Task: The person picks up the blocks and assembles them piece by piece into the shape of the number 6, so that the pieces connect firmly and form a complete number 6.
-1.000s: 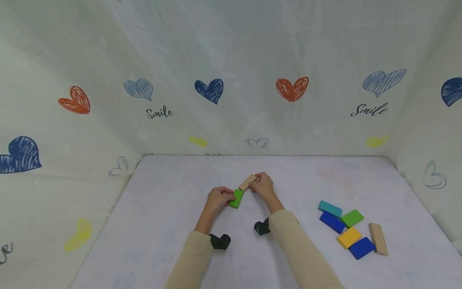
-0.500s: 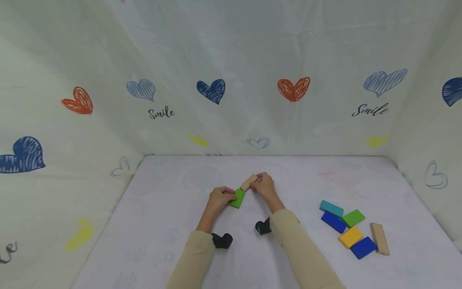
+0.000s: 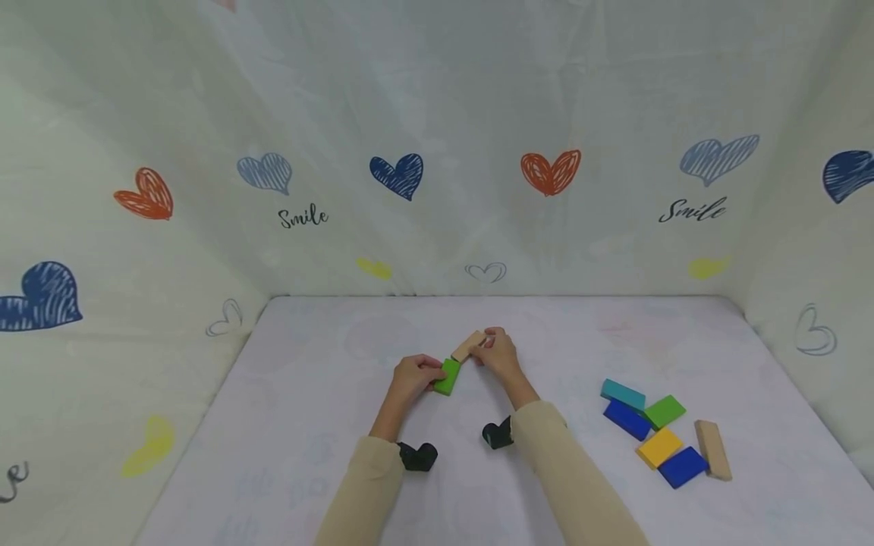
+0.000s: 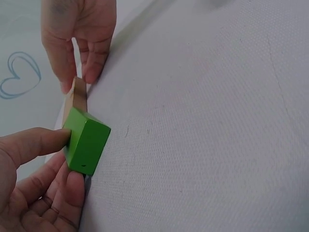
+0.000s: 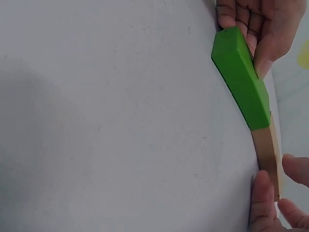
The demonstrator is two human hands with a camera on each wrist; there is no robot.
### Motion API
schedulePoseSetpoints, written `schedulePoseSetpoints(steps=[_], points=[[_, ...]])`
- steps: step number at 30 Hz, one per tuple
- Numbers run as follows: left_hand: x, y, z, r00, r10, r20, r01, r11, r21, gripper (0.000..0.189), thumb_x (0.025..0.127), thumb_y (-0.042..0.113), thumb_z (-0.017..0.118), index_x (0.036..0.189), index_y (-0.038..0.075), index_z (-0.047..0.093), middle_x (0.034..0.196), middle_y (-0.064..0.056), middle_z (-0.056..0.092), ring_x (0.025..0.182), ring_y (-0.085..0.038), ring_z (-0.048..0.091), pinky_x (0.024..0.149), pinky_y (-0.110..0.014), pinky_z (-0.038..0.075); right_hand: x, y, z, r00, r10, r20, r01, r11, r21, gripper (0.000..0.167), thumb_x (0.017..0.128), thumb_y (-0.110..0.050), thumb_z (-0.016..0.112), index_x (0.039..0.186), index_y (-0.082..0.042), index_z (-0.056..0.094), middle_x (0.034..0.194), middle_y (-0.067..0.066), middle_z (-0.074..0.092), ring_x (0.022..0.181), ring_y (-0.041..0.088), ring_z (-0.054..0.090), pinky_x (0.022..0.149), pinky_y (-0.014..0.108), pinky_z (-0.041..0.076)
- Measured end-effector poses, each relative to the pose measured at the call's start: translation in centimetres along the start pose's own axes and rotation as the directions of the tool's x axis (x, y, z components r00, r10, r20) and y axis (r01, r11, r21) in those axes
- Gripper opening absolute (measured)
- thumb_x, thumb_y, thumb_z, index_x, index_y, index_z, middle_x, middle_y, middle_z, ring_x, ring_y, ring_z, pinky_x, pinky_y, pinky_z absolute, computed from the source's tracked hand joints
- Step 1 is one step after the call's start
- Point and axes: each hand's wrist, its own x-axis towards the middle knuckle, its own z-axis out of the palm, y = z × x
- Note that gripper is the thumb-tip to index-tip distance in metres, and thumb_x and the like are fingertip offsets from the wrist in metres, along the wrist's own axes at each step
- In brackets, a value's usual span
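Observation:
My left hand (image 3: pixel 413 374) pinches a green block (image 3: pixel 447 377) by its left side, the thumb on top, near the middle of the white table. A plain wooden block (image 3: pixel 468 346) lies end to end with it, farther back and angled to the right. My right hand (image 3: pixel 498 353) has its fingers curled round the far end of the wooden block. In the right wrist view, one fingertip touches the side of the wooden block (image 5: pixel 266 151), while the thumb stands slightly off it. The left wrist view shows the green block (image 4: pixel 88 140) meeting the wooden one (image 4: pixel 76 101) at a corner.
On the right of the table (image 3: pixel 307 379) lies a loose group: a teal block (image 3: pixel 624 394), two blue blocks (image 3: pixel 627 419), another green block (image 3: pixel 665 412), a yellow block (image 3: pixel 659 448) and another plain wooden block (image 3: pixel 713 450). A white cloth with printed hearts (image 3: pixel 396 177) hangs behind.

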Motion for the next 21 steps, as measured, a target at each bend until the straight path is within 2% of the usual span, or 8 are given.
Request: schedulePoseSetpoints(steps=[6,10,15,21], points=[[0.1,0.1,0.0,1.0,-0.022,-0.002,0.022,1.0,0.003,0.022,0.075,0.015,0.073,0.094,0.004,0.069,0.081,-0.006,0.065,0.062,-0.009,0.053,0.055,-0.019,0.045,-1.2,-0.3,0.3,0.998,-0.004,-0.066,0.012,0.993,0.116,0.056,0.08,-0.008,0.064,0.129,0.006,0.042,0.101,0.016,0.049,0.072,0.016,0.058,0.066,0.021,0.045],[0.2,0.0,0.1,1.0,-0.024,-0.004,0.024,1.0,0.002,0.022,0.075,0.015,0.073,0.094,0.005,0.069,0.082,-0.006,0.066,0.063,-0.01,0.053,0.056,-0.019,0.045,-2.7,-0.7,-0.2,0.998,-0.025,-0.06,0.034,0.986,0.164,0.053,0.083,-0.012,0.063,0.13,0.002,0.042,0.113,0.019,0.049,0.084,0.022,0.061,0.07,0.025,0.048],[0.3,0.0,0.1,1.0,-0.022,0.003,0.022,1.0,0.004,0.022,0.075,0.015,0.072,0.095,0.005,0.069,0.081,-0.004,0.065,0.063,-0.01,0.053,0.056,-0.019,0.045,-5.2,-1.6,-2.2,0.993,-0.105,-0.053,0.111,0.984,0.139,0.048,0.086,-0.017,0.064,0.129,-0.004,0.046,0.122,0.015,0.051,0.105,0.026,0.054,0.085,0.035,0.047],[0.2,-0.1,0.0,1.0,-0.008,0.012,0.009,1.0,-0.01,0.022,0.075,0.013,0.072,0.095,0.004,0.069,0.082,-0.006,0.065,0.063,-0.01,0.053,0.056,-0.019,0.046,-8.6,-1.8,-5.4,0.978,-0.194,-0.076,0.202,0.972,0.12,0.044,0.086,-0.016,0.065,0.125,-0.003,0.049,0.126,0.015,0.049,0.111,0.028,0.05,0.096,0.041,0.043]])
